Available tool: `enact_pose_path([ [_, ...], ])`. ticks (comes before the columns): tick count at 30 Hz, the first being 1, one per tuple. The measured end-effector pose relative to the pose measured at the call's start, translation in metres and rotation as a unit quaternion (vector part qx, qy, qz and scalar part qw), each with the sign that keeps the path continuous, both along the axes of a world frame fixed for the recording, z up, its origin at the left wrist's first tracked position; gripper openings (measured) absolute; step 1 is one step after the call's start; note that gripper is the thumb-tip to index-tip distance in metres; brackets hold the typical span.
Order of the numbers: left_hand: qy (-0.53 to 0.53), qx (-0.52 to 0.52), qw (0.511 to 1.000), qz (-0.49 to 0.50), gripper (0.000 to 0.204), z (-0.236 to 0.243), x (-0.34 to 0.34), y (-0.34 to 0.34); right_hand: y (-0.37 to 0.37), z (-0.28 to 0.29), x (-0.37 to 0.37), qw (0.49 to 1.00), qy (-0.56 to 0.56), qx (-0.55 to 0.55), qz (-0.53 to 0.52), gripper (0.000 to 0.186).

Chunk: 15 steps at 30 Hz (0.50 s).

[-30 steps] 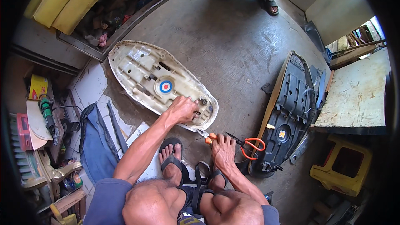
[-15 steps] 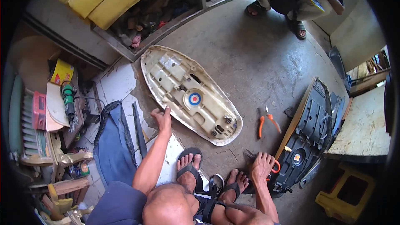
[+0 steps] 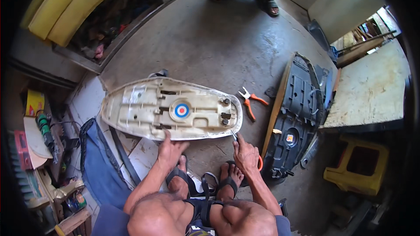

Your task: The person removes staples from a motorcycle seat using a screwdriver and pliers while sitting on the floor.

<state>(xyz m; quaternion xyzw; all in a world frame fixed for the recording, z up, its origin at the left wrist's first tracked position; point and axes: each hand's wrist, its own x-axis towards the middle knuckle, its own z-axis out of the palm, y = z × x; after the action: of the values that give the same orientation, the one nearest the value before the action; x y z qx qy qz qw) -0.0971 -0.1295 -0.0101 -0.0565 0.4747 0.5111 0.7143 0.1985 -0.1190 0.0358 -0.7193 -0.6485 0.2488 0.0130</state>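
Observation:
A motorcycle seat [image 3: 148, 107] lies upside down across the floor before me, its cream plastic base up, with a round blue, white and red target mark near its middle. My left hand [image 3: 170, 148] is at its near edge, thumb over the rim and fingers along the side, partly hidden. At the seat's narrow right end, my right hand [image 3: 246, 155] is closed round scissors [image 3: 260, 163] with an orange handle. The metal tip points at the rim; whether it touches I cannot tell.
Orange-handled pliers [image 3: 251, 102] lie past the seat's right end. A black seat base [image 3: 288, 118] stands further right, beside a yellow plastic piece [image 3: 356, 166]. Blue fabric [image 3: 98, 161] and a cluttered shelf [image 3: 48, 179] are at left. Another person's sandalled feet [image 3: 267, 6] are at the back.
The seat has turned from slanting to lying crosswise and sits nearer me. My left hand has come onto its near edge. My right hand has brought the scissors up from the floor to its right end.

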Motion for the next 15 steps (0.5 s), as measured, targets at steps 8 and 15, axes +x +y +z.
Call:
enact_pose_path([
  [8,0.693,0.29,0.579,-0.317,0.045,0.05,-0.019,0.06,-0.009,-0.011,0.017,0.993,-0.117,-0.026,-0.017,0.036],
  [15,0.848,0.167,0.354,-0.357,0.057,0.004,-0.064,0.181,0.005,-0.014,0.021,0.988,-0.128,0.051,0.073,0.029],
])
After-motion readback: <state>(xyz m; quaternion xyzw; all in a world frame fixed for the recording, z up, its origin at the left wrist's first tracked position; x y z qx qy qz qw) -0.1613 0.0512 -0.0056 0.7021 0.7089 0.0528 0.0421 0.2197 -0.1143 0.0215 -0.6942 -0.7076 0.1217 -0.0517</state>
